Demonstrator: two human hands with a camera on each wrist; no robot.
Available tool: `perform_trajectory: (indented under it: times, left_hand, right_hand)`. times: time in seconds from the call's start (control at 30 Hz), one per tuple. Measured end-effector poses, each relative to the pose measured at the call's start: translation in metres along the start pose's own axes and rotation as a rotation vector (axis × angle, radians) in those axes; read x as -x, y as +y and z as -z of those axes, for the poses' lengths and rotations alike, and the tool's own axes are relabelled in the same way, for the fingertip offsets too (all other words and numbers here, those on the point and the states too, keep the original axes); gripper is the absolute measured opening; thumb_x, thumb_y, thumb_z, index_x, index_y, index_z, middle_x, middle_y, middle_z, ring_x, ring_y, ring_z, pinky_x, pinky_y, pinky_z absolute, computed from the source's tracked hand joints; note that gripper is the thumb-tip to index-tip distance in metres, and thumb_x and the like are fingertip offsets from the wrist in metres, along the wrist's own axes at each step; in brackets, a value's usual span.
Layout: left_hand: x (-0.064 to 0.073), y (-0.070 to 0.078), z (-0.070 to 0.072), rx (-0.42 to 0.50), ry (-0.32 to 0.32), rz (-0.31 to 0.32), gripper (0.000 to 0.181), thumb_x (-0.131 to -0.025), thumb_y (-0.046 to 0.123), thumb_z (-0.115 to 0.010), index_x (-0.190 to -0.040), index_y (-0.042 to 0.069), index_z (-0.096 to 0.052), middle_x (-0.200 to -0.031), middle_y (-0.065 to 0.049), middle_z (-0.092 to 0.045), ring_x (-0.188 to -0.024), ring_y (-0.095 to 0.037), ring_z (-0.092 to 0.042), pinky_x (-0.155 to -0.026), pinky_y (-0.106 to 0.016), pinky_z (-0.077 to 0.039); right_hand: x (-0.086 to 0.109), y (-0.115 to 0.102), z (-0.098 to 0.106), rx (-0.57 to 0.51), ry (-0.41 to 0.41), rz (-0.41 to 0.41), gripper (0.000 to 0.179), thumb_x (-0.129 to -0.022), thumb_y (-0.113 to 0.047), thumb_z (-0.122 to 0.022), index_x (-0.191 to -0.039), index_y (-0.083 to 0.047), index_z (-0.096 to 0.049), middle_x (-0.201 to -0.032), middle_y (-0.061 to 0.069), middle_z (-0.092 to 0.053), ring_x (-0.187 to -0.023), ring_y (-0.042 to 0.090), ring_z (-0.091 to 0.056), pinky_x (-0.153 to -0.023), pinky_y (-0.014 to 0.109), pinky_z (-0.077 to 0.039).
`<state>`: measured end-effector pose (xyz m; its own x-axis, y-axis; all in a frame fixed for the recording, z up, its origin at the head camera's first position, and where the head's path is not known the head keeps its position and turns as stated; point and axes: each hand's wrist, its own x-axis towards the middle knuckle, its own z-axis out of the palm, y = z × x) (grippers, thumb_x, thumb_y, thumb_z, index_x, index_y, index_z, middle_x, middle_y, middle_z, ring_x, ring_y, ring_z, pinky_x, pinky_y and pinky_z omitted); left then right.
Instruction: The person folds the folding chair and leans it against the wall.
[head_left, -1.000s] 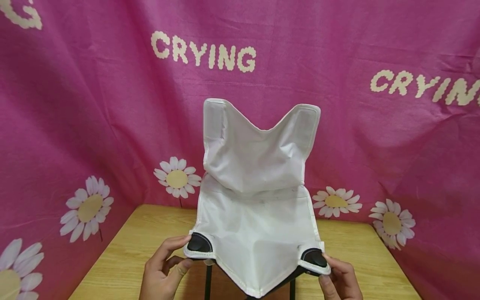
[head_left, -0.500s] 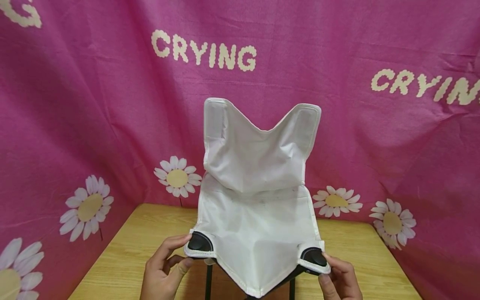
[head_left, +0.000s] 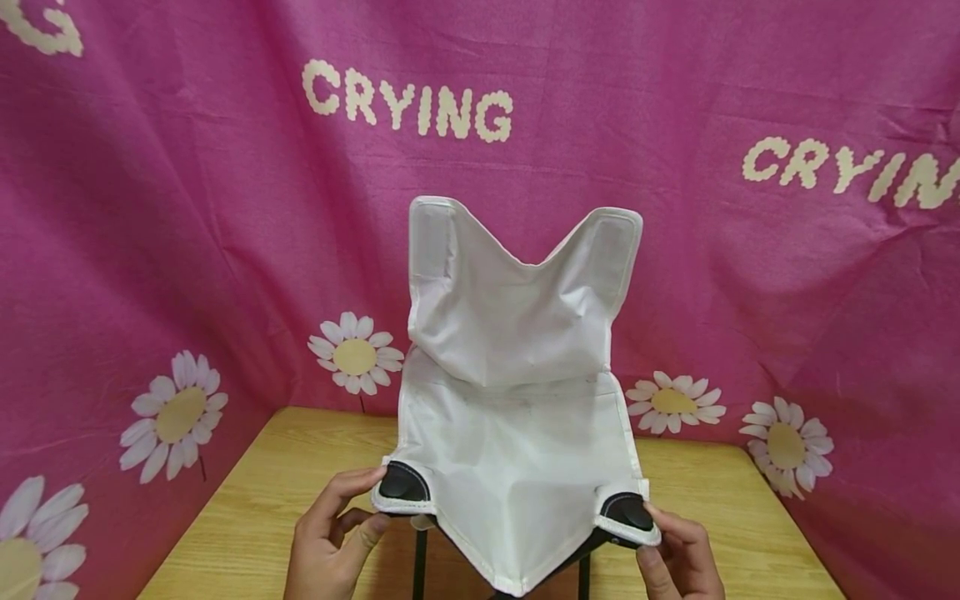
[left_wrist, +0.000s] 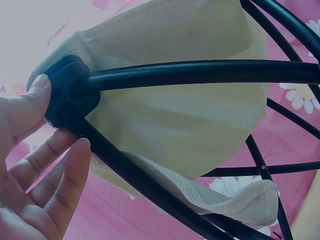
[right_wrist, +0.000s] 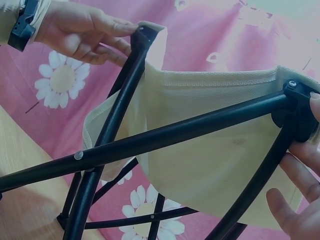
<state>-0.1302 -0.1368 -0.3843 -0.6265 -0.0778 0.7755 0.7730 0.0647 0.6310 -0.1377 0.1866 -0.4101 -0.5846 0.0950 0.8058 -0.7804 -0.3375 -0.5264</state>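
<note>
Shows matt woven cloth on white cover (head_left: 517,442), semi-gloss metal on black tubes (left_wrist: 200,72), smooth plastic on corner joints (left_wrist: 75,97), grained wood on tabletop (head_left: 225,517).

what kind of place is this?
Probably a cloth-screened table nook, maybe a makeshift booth: pink cloth printed with daisies and "CRYING" hangs behind and on both sides, enclosing what looks like a wood-grain tabletop. Can't tell what room lies beyond.

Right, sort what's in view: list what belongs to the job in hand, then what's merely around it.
Part of the job:
white fabric
black frame carrying it
left hand and right hand, each holding a near corner

Merely around it:
wooden table
pink cloth with daisies and lettering
</note>
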Motion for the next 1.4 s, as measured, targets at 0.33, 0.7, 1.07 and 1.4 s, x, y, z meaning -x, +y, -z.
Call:
perform_trajectory:
  times: [0.33, 0.7, 1.07, 1.4]
  left_hand:
    - [0.0006, -0.0002, -0.0007, -0.001, 0.005, 0.009, 0.047, -0.07, -0.021, -0.061, -0.115, -0.01, -0.052, -0.114, -0.019, -0.055, -0.109, -0.017, -0.053, -0.066, -0.022, -0.05]
    - [-0.0014, -0.0039, -0.0001, 0.011, 0.002, 0.007, 0.047, -0.07, -0.022, -0.06, -0.115, -0.01, -0.052, -0.113, -0.018, -0.055, -0.108, -0.017, -0.053, -0.066, -0.022, -0.051]
    - [-0.0028, -0.009, 0.0, 0.04, -0.005, -0.026, 0.048, -0.07, -0.024, -0.059, -0.115, -0.011, -0.051, -0.113, -0.019, -0.055, -0.108, -0.018, -0.053, -0.067, -0.021, -0.05]
    - [-0.0032, -0.0076, -0.0013, 0.047, 0.0, -0.008, 0.048, -0.07, -0.024, -0.059, -0.116, -0.01, -0.051, -0.114, -0.019, -0.054, -0.109, -0.018, -0.052, -0.067, -0.022, -0.051]
  right_hand:
    - [-0.0006, 0.0023, -0.002, -0.025, -0.005, 0.023, 0.037, -0.082, 0.025, -0.031, -0.119, 0.022, -0.033, -0.117, 0.022, -0.055, -0.103, 0.022, -0.056, -0.086, 0.024, -0.045]
    - [-0.0011, 0.0035, -0.0035, 0.008, 0.013, -0.011, 0.037, -0.082, 0.024, -0.032, -0.12, 0.021, -0.033, -0.114, 0.021, -0.057, -0.101, 0.022, -0.057, -0.084, 0.024, -0.046]
    - [-0.0018, 0.0041, -0.0058, 0.045, 0.055, -0.053, 0.037, -0.084, 0.02, -0.034, -0.121, 0.02, -0.034, -0.105, 0.018, -0.061, -0.093, 0.018, -0.059, -0.079, 0.022, -0.048]
    - [-0.0013, 0.0035, -0.0067, 0.051, 0.08, -0.085, 0.036, -0.086, 0.019, -0.035, -0.121, 0.019, -0.034, -0.106, 0.018, -0.06, -0.094, 0.018, -0.059, -0.079, 0.023, -0.048]
